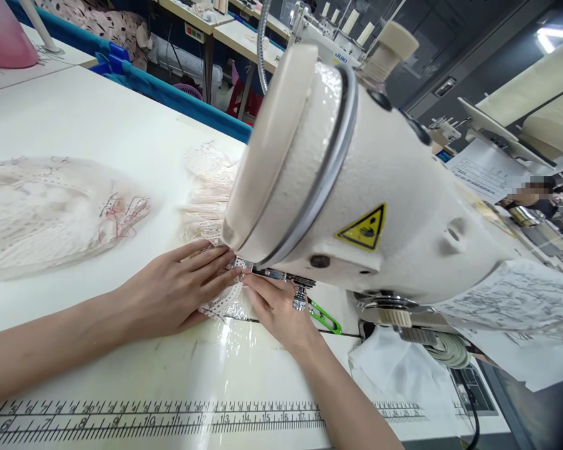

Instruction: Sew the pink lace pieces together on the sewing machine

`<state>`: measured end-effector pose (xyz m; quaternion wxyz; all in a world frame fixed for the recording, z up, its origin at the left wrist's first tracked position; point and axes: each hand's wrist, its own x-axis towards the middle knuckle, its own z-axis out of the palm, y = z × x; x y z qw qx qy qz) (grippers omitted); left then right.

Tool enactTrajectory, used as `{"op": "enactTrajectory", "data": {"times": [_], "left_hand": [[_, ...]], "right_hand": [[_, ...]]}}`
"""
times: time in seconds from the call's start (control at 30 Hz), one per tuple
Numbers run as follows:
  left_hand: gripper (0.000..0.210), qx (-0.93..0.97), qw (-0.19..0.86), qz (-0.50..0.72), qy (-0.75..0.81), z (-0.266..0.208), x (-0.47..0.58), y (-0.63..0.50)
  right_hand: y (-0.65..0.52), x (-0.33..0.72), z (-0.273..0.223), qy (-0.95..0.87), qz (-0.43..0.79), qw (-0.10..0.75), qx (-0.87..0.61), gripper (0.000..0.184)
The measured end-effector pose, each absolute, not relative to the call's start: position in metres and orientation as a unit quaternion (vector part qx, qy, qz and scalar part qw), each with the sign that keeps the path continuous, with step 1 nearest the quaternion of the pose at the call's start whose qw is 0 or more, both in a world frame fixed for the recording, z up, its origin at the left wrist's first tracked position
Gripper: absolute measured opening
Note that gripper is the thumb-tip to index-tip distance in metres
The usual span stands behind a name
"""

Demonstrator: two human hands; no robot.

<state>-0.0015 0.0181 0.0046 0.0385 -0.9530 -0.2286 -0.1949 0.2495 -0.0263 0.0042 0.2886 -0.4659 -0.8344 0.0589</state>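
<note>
Off-white lace fabric with small holes lies gathered under the head of a sewing machine. My left hand rests flat on this lace, fingers stretched toward the needle area and thumb partly hidden. Close by on the other side, my right hand has its thumb and forefinger drawn together at the lace edge, beside the metal presser parts. The machine head hides the needle and some of the fabric. Green thread snips lie just behind my right hand.
A pile of pale lace pieces with reddish thread ends lies at left. A printed ruler runs along the table's front edge. White cloth hangs at right. A blue fabric trough borders the far side; another person is at far right.
</note>
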Motion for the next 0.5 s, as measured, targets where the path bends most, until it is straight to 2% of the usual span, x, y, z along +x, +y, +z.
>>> {"op": "enactTrajectory", "data": {"times": [0.2,0.5], "left_hand": [[0.056,-0.952,0.017,-0.185,-0.243,0.005,-0.002,0.019],[0.052,-0.942,0.048,-0.258,-0.209,-0.01,-0.006,0.016]], "right_hand": [[-0.026,0.248,0.007,-0.838,0.033,0.281,-0.468,0.02],[-0.028,0.241,0.009,-0.88,-0.074,0.225,-0.412,0.026]]}}
